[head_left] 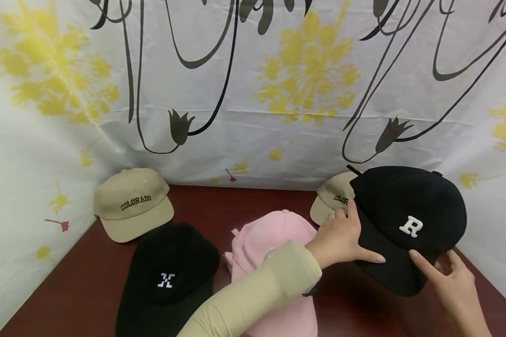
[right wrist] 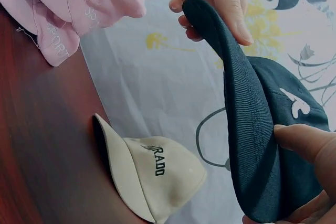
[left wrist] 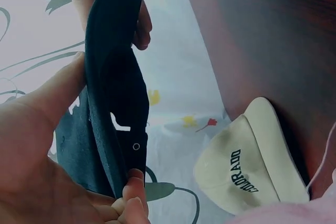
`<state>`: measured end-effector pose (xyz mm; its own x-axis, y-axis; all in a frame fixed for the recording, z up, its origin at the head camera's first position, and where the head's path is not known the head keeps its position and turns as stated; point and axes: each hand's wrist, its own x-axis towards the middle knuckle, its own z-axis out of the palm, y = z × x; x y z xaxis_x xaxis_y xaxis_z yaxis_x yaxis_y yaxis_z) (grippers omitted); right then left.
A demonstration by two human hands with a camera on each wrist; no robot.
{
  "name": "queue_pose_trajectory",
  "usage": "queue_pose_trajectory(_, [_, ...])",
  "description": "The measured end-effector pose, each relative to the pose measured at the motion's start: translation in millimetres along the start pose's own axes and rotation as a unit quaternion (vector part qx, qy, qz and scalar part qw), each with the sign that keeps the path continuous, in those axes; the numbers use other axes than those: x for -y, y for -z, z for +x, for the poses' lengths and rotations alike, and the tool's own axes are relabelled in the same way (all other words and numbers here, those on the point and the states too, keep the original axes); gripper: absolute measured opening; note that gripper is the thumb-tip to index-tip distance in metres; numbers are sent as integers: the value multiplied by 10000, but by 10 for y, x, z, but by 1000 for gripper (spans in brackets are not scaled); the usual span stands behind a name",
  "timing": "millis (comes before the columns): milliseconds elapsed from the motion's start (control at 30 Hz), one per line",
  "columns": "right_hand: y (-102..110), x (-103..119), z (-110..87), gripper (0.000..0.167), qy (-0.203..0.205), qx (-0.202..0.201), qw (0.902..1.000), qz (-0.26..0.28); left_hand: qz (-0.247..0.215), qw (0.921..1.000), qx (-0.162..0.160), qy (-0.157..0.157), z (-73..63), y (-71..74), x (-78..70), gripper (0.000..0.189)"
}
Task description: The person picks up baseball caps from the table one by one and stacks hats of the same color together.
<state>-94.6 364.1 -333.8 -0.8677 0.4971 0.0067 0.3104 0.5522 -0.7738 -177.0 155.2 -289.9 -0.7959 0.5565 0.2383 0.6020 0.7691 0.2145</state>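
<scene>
Head: blk cap (head_left: 409, 199) w/ R (head_left: 411, 227); L wrist: eyelet (left wrist: 136, 147).

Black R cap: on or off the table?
Off. Left hand and right hand grip the black R cap, apart from the table in both wrist views.

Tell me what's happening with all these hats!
Somebody's left hand and right hand are holding up a black R cap by its brim. Behind it, a tan cap is partly hidden. Pink caps, a dark cap and a second tan cap sit on the table.
</scene>
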Motion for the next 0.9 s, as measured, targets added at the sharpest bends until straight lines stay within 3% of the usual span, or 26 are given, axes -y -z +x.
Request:
queue_pose_trajectory(367, [-37,29,-32,81,181,18,9997,-155,-88,9998,-90,134,-84,69,38,117])
queue_pose_trajectory(600, [-141,57,14,82,271,-109,9996,53,44,9998,-47,214,-130,104,117,120])
queue_pose_trajectory(700, [-175,113,-1,83,304,9,9992,253,-37,9997,-64,253,-156,126,158,120])
queue_pose_trajectory(900, [-221,271,-98,83,398,427,9982,111,-127,9991,-1,400,-221,161,244,118])
